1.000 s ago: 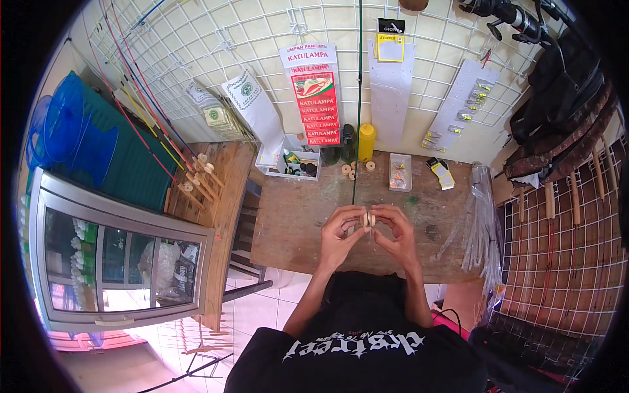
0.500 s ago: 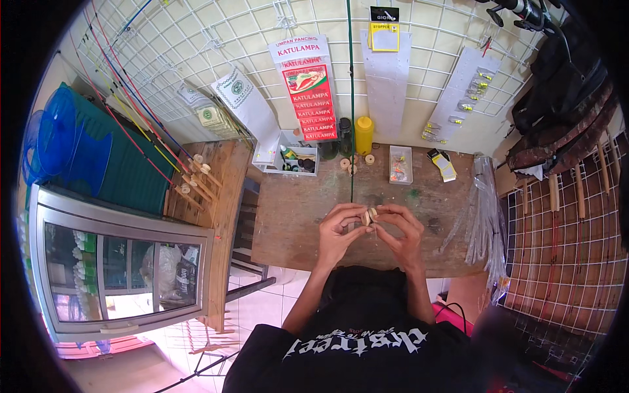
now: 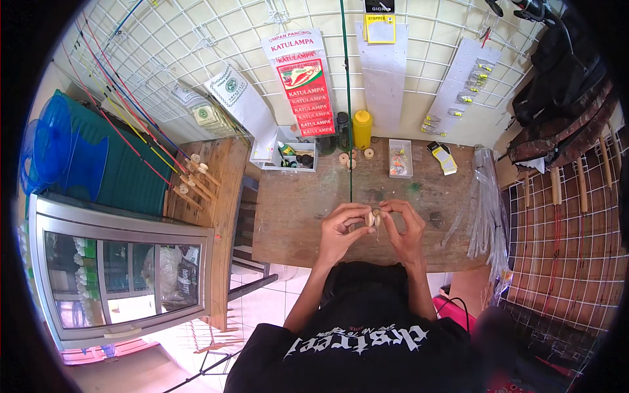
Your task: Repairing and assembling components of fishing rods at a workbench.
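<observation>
A small pale wooden spool (image 3: 372,219) is held up over the near part of the wooden table (image 3: 301,216). My left hand (image 3: 342,229) pinches it from the left between thumb and fingers. From the other side, my right hand (image 3: 405,228) has its thumb and index fingertip closed at the spool's right edge. Something thin and light hangs just below the spool, too fine to make out. Beyond my hands a dark green rod (image 3: 347,98) stands upright, its lower end near the spool. Several similar wooden spools (image 3: 369,153) lie farther back on the table.
Along the table's back are a white tray (image 3: 308,168) of small items, a yellow bottle (image 3: 362,130) and a clear box (image 3: 400,159). Long plastic sleeves (image 3: 485,203) drape over the right edge. A glass cabinet (image 3: 124,268) stands left, beside thin rods with wooden handles (image 3: 200,187).
The spool has turned between my fingers, and my right fingertips have shifted slightly up and right along it. The whole view has tilted a little.
</observation>
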